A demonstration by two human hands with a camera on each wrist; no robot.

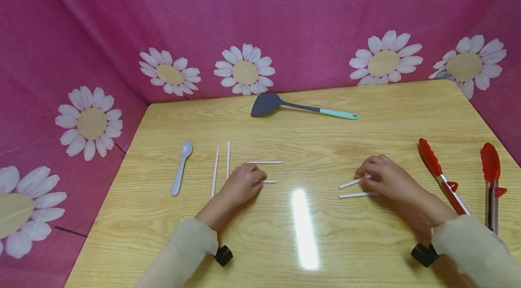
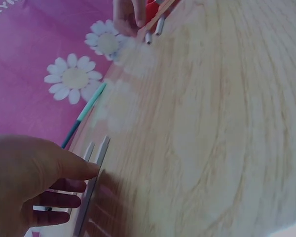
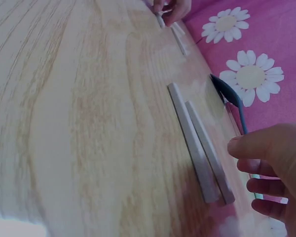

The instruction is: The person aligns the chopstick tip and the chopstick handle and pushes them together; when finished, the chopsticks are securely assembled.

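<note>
In the head view, my left hand [image 1: 243,182] is over two slim white sticks, a far stick [image 1: 266,162] and a near stick [image 1: 268,181]. The left wrist view has its thumb tip overlapping the nearer stick [image 2: 99,153], the fingers loosely bent beside it. On the right, my right hand [image 1: 388,178] reaches over another pair, an upper stick [image 1: 351,183] and a lower stick [image 1: 355,195]. In the right wrist view, this pair [image 3: 193,143] lies on the wood, slightly splayed, with the thumb apart from it and the fingers loosely bent.
Two longer white sticks [image 1: 215,168] and a pale spoon [image 1: 182,168] lie left of my left hand. A spatula [image 1: 301,106] lies at the back of the table [image 1: 313,148]. Red-ended tongs [image 1: 441,170] rest at the right, beside a second red-ended pair [image 1: 491,179].
</note>
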